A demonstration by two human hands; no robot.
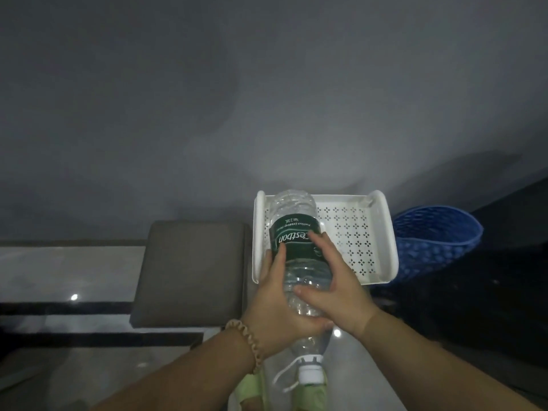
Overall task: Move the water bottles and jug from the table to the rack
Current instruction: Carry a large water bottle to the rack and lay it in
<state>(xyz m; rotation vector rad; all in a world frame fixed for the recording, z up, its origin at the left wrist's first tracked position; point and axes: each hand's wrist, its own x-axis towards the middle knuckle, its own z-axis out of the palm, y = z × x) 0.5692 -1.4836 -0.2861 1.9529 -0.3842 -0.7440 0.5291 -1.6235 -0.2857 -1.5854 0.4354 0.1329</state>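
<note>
Over rack, fingers curled round bottle

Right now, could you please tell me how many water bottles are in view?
1. The clear green-labelled water bottle is held by the left hand and right hand, its base over the white rack tray. Others may lie out of frame.

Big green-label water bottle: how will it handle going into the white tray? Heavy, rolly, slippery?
Likely heavy: both the left hand and right hand wrap the bottle. Its round body, held on its side, may roll in the tray until a wall stops it. Clear thin-looking plastic probably flexes; ribs should help grip.
</note>
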